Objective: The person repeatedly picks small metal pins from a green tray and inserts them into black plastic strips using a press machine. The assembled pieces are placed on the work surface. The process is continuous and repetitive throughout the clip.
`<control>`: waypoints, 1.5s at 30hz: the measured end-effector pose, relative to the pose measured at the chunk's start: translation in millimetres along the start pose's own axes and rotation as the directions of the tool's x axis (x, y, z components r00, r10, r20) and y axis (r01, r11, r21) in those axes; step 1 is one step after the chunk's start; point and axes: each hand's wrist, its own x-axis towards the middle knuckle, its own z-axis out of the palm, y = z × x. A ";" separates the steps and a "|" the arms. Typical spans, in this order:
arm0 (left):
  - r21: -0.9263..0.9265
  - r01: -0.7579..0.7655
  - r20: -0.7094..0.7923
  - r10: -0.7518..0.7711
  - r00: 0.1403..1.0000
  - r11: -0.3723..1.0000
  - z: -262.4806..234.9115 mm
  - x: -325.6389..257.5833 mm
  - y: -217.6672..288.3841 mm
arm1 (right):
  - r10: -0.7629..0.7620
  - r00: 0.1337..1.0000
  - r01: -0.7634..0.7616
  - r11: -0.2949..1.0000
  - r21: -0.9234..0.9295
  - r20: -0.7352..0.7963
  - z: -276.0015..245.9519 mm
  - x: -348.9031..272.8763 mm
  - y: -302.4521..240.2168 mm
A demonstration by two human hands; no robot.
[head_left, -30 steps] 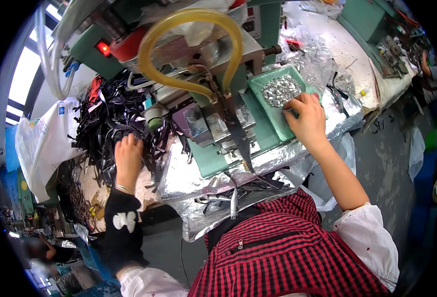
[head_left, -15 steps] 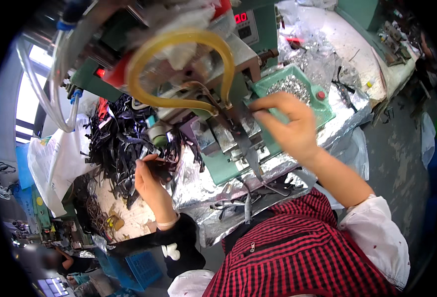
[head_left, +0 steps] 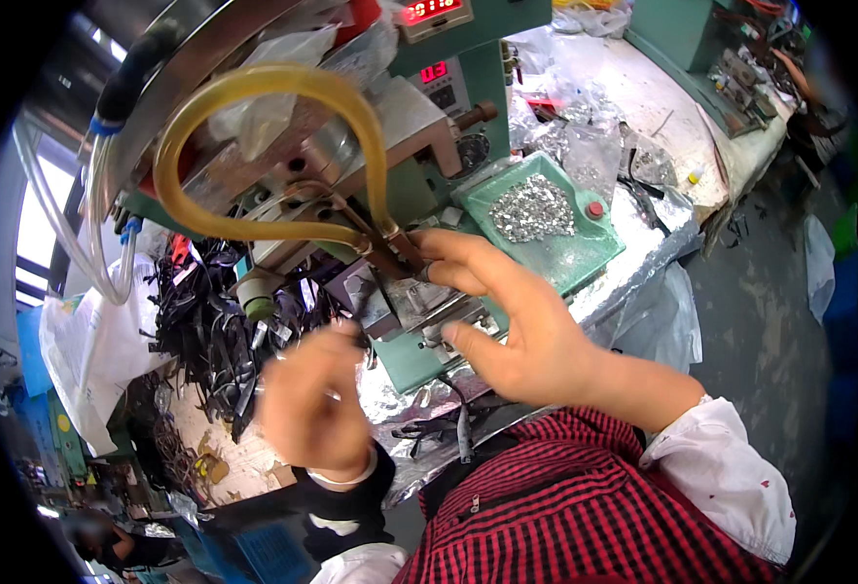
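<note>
head view: right hand [head_left: 526, 341], thumb and forefinger wide apart, is at the metal fixture [head_left: 417, 307], ten o'clock; left hand [head_left: 317, 404] is blurred, grip cannot be told; black strips [head_left: 210, 331] lie at its ten o'clock. step appears to be positioning; next calls for careful alignment.

Red digits [head_left: 431, 10] glow on 2 machine displays [head_left: 444, 90].

Obstacle nr R hand [head_left: 524, 326]: hose [head_left: 375, 161]
</note>
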 end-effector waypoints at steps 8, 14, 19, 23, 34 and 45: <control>0.177 -0.379 0.295 0.318 0.901 0.908 43.8 -38.3 1.2 | -0.162 0.985 0.154 0.690 -0.708 0.056 -84.4 -25.4 111.0; 0.138 -0.384 0.294 0.333 0.896 0.913 44.0 -31.1 0.4 | -0.176 0.937 -0.041 0.803 -0.595 -0.302 -116.0 3.1 110.8; 0.137 -0.342 0.280 0.295 0.914 0.930 45.8 -35.3 -0.8 | 0.019 0.980 -0.168 0.619 -0.767 -0.200 -104.5 -21.0 108.6; 0.107 -0.173 0.268 0.139 0.953 0.979 37.8 -45.8 7.8 | -0.058 0.979 -0.141 0.509 -0.849 -0.197 -89.1 -14.0 134.9; 0.698 0.282 -0.024 -0.373 0.928 0.658 -114.7 -39.3 15.5 | -0.263 0.954 0.057 0.630 -0.774 -0.144 -94.9 -16.9 119.7; 0.969 0.188 0.013 -0.791 0.612 0.162 -97.7 -161.0 -109.4 | -0.190 0.928 -0.099 0.703 -0.704 -0.320 -97.9 -39.0 123.9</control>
